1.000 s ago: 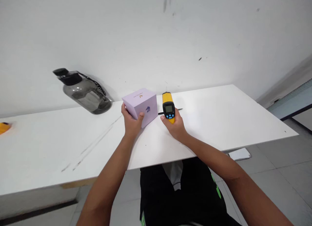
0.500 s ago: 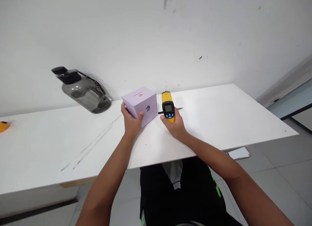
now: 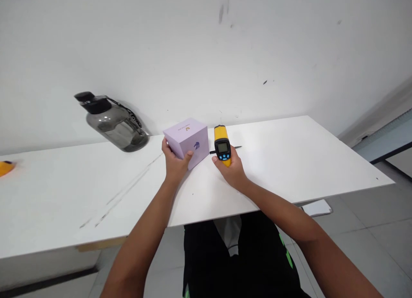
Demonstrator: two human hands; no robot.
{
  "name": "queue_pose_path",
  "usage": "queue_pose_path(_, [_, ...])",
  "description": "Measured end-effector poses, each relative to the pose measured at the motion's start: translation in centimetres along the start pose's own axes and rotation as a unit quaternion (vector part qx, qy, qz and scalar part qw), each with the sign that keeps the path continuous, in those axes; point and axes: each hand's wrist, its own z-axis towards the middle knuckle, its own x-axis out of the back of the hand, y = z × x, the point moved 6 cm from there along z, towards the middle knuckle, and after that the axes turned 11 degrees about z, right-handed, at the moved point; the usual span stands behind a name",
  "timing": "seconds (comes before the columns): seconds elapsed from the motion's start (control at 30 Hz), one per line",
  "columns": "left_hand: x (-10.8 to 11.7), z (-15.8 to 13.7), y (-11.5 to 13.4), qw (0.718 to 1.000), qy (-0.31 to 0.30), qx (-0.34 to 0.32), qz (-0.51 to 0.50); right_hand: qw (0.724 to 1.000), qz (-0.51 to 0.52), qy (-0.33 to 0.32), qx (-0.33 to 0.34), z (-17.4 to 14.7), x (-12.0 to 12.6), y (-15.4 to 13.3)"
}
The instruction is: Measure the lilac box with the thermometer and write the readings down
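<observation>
A lilac box (image 3: 196,149) with a dark blue emblem on its front is gripped at its left and front sides by my left hand (image 3: 176,161), thumb on the front face. My right hand (image 3: 234,170) is wrapped round the handle of a yellow and black infrared thermometer (image 3: 222,144), its small screen and blue buttons facing me. The thermometer's nose points toward the wall. Just behind it, a dark pen (image 3: 238,147) lies on the white table (image 3: 289,161), partly hidden by the thermometer and my hand.
A large grey see-through water bottle (image 3: 117,128) with a black lid and strap stands by the wall (image 3: 199,53) to the left. An orange-yellow object (image 3: 5,167) is cut off at the left edge. A white flat item (image 3: 317,207) shows below the table's front edge.
The whole view has shifted slightly, so things appear a little lower. Both hands keep their holds on the box and the thermometer, with no clear movement over the table.
</observation>
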Motion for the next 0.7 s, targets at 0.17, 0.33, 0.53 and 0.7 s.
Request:
queue_pose_path(0.17, [0.2, 0.4, -0.7, 1.000, 0.015, 0.007, 0.008, 0.994, -0.096, -0.056, 0.009, 0.2, -0.2, -0.4])
queue_pose_path(0.33, [1.1, 1.2, -1.6, 0.999, 0.039, 0.019, 0.018, 0.931, -0.303, -0.177, 0.105, -0.3, -1.6, -0.7])
queue_pose_path(0.53, [2.2, 1.9, -2.5, 0.997, 0.071, 0.040, 0.007, 0.830, -0.438, -0.261, 0.228, -1.2, -3.4, 0.8])
queue_pose_path(0.7, [2.2, 2.0, -2.7, 0.996, 0.075, 0.042, 0.015, 0.783, -0.487, -0.304, 0.240, -1.4, -3.6, 1.7])
